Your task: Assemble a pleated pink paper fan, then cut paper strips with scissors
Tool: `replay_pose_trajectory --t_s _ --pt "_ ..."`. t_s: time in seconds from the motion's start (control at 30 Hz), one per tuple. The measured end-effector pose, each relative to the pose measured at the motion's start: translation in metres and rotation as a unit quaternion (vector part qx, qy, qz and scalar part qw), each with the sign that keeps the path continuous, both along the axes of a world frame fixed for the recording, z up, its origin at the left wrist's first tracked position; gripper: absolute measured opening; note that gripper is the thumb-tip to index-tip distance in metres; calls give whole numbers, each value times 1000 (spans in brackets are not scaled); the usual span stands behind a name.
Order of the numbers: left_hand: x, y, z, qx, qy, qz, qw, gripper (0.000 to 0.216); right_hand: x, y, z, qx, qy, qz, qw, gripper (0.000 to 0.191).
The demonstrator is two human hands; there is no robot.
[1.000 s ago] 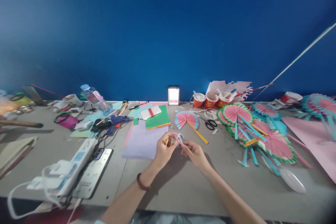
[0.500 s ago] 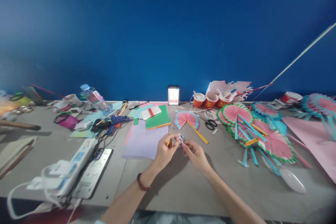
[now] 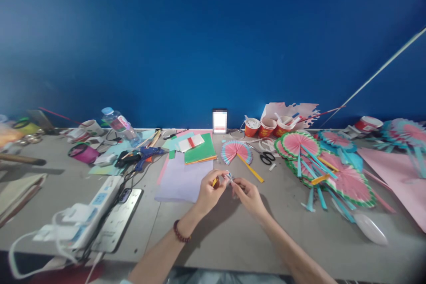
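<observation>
Both hands meet above the grey table (image 3: 213, 235) near its middle. My left hand (image 3: 207, 193) is curled and pinches a small yellow strip (image 3: 214, 182) together with a small white and blue paper piece (image 3: 229, 176). My right hand (image 3: 248, 195) has its fingertips pinched on the same small paper piece from the right. A bead bracelet sits on my left wrist. Just beyond the hands lie a lilac paper sheet (image 3: 183, 179) and a pink folded paper fan with a yellow handle (image 3: 237, 151).
Several finished pink, green and blue paper fans (image 3: 319, 164) cover the right side. Scissors (image 3: 266, 157), red cups (image 3: 266, 127), a green paper stack (image 3: 199, 150), a blue glue gun (image 3: 144, 155), a water bottle (image 3: 119, 123), a power strip (image 3: 100, 199) and a phone (image 3: 117, 224) lie around.
The small paper piece has been drawn lower and tighter between the fingertips of both hands. The hands have stayed in the same place.
</observation>
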State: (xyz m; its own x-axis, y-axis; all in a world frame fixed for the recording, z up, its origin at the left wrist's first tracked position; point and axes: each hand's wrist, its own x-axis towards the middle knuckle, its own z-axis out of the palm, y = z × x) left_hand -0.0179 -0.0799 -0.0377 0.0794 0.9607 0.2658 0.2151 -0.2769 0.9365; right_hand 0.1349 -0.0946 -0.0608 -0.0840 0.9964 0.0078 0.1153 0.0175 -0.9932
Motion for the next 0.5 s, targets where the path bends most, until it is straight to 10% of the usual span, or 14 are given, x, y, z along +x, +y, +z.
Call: replay_pose_trajectory --t_s 0.5 --pt "0 0 0 47 59 8 997 13 1 1 1 36 -20 -45 998 37"
